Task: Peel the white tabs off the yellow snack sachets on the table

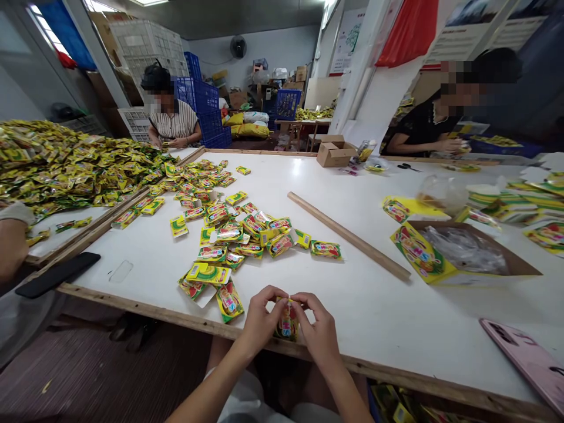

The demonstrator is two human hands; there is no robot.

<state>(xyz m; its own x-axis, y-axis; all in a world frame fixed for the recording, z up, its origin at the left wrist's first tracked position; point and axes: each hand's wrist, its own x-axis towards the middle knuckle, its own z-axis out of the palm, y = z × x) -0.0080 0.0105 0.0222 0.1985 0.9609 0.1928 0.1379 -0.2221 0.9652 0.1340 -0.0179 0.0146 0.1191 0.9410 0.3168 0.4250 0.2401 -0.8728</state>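
At the table's near edge, a small yellow and green printed candy box (287, 324) stands upright between my two hands. My left hand (263, 314) pinches its upper end from the left, thumb and fingertips together. From the right, my right hand (316, 323) grips the same end, so the fingertips of both hands nearly meet there. The box's top edge is partly hidden by my fingers. Just left of my hands lies another small box (230, 301), close to a loose heap of similar boxes (227, 232).
A wooden strip (348, 235) lies across the white table (374, 317). To the right are an open display box (423, 258) with clear plastic inside and a pink phone (524, 358). A large pile of packets (79, 164) covers the left table. Two co-workers sit across.
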